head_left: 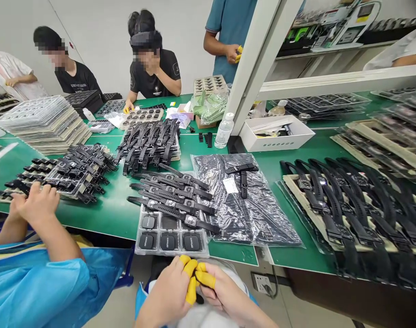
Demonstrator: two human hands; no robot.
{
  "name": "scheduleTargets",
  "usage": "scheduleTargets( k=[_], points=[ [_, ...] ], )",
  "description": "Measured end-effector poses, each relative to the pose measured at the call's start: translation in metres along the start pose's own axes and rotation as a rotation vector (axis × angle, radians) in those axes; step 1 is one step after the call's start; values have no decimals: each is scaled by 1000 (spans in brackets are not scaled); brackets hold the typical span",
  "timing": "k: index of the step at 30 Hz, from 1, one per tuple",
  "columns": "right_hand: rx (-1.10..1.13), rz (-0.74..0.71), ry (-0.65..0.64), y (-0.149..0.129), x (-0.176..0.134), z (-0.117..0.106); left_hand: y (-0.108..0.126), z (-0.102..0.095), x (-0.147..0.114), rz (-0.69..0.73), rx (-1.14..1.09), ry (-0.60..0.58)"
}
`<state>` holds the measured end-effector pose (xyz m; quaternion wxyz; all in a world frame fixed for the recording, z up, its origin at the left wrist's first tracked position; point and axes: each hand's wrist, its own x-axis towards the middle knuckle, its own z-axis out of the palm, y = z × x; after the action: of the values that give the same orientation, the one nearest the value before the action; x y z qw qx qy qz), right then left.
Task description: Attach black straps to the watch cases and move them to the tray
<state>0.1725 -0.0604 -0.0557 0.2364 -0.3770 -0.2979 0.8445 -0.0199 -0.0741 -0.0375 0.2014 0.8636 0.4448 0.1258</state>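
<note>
My left hand (pixel 168 291) and my right hand (pixel 224 289) meet low in the middle, in front of the table edge. Yellow finger covers sit on several fingertips, which are pinched closed together. A bit of something dark (pixel 200 299) shows below the fingers; the rest is hidden, so its kind is unclear. Just beyond stands a clear plastic tray (pixel 138 248) with square black pieces (pixel 167 242) in its near cells. Smartwatches with black straps (pixel 170 193) lie in rows across its far part. To its right, a clear bag of black straps (pixel 259 214) has loose straps (pixel 243 182) on top.
More strapped watches fill trays on the right (pixel 358 200) and stacks at left (pixel 149 141). A bottle (pixel 224 131) and a white box (pixel 278 136) stand behind the bag. A co-worker's hands (pixel 37 202) rest at the left; others sit or stand across the table.
</note>
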Motion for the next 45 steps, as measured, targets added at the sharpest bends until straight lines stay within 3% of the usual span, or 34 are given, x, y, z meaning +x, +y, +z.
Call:
scheduleTargets(
  k=[4, 8, 11, 16, 20, 26, 29, 32, 36, 39, 45],
  points=[
    [-114, -151, 33, -2, -1, -1, -2, -7, -5, 13, -135, 66],
    [-501, -376, 72, -18, -8, -5, -11, -21, -13, 33, -161, 119],
    [-787, -431, 62, -30, -12, -11, -26, -42, -20, -1, -90, 142],
    [-1094, -474, 82, -39, -14, -17, -45, -81, -26, -125, 145, 80],
    [-1259, -618, 150, -46, -13, -15, -47, -107, -15, -113, 318, 49],
    [-1498, -795, 390, -69, 16, -13, -69, -135, 28, -148, 280, -9],
    [-1624, -740, 527, -77, 39, -14, -91, -134, 52, -140, 366, -76],
    [-1696, -716, 578, -78, 51, -18, -110, -123, 68, -133, 408, -45],
    [-1629, -782, 592, -75, 40, -31, -125, -107, 64, -112, 388, 187],
    [-1535, -770, 665, -86, 25, -54, -129, -98, 47, -123, 361, 359],
    [-1352, -544, 1180, -147, 9, -132, -127, -78, 16, -90, 249, 496]
  ],
)
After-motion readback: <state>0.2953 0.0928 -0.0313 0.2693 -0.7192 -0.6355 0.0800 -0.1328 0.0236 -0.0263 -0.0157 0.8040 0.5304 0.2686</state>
